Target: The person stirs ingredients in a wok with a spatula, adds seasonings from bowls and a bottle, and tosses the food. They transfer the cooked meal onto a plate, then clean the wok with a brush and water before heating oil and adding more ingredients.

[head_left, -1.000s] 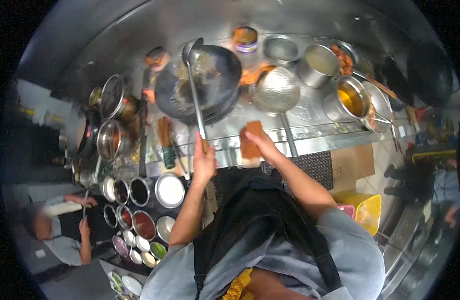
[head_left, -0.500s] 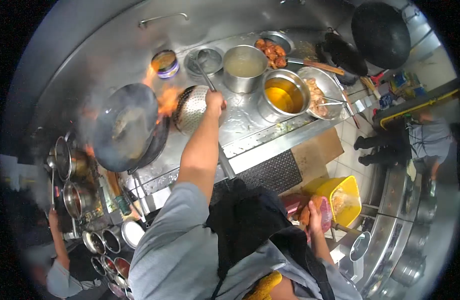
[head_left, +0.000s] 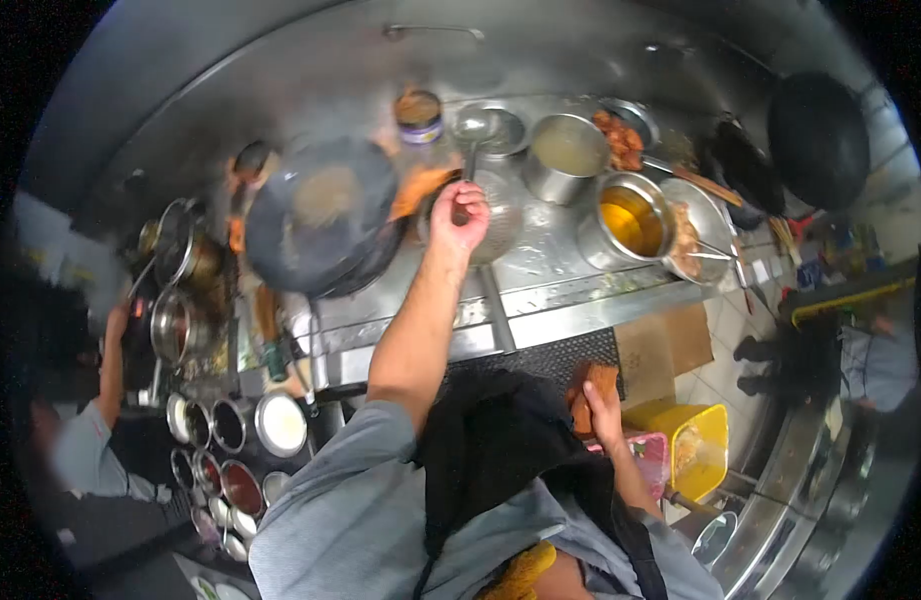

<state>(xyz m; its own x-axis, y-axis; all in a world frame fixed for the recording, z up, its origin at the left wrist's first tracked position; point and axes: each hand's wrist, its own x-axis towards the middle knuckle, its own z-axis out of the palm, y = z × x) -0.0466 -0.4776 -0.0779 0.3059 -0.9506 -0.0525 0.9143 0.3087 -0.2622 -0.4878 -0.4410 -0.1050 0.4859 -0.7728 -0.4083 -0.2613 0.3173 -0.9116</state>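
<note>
Fingers curled, palm turned upward, my left hand point(head_left: 461, 215) grips the handle of a metal ladle point(head_left: 476, 126). The ladle's bowl overlaps a round metal bowl point(head_left: 509, 135) at the back of the range. Below the hand lies a perforated strainer point(head_left: 499, 225), its handle pointing towards me. Left of it, a dark wok point(head_left: 326, 240) has a pale brown patch inside, with orange flame point(head_left: 421, 188) at its right side. My right hand point(head_left: 606, 408), near my apron, is closed around a reddish-brown, block-shaped thing point(head_left: 595, 385) whose kind I cannot tell.
Pots of pale liquid point(head_left: 566, 150) and amber liquid point(head_left: 636, 222) stand right of the strainer. Browned food pieces point(head_left: 621, 138) lie behind them. Several seasoning containers point(head_left: 243, 490) sit at left near another person point(head_left: 91, 440). A yellow bin point(head_left: 706, 450) stands at lower right.
The view has shifted, moving the range rightward in frame. My left hand has rolled palm-up on the ladle. My right hand has raised the brown block. Smoke over the wok has thinned.
</note>
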